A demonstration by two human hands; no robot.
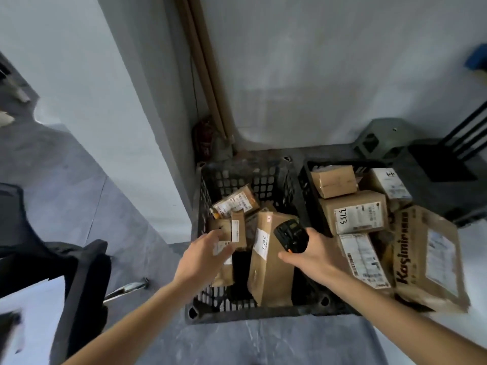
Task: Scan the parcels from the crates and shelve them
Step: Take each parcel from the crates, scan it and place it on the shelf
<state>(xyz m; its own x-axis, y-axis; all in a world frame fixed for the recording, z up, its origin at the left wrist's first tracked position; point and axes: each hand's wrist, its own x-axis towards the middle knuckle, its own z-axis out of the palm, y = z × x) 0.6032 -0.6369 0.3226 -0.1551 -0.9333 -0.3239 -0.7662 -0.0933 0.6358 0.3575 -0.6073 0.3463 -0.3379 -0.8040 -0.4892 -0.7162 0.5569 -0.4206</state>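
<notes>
Two black plastic crates stand side by side on the floor. The left crate point(253, 175) holds several cardboard parcels. My left hand point(204, 255) reaches into it and grips a small brown parcel point(238, 229) with a white label. A tall brown parcel point(271, 262) with a handwritten label stands beside it. My right hand point(313, 254) holds a black handheld scanner point(291, 235) over that tall parcel. The right crate point(309, 180) is full of labelled boxes, among them a large one printed "Kasimir" point(427, 256).
A white wall corner point(147, 127) rises left of the crates, with brown poles point(205, 69) and a red fire extinguisher point(204, 138) behind. A black chair point(79, 280) stands at my left. A grey-green stool point(382, 138) and a dark crate point(442, 167) sit at the back right.
</notes>
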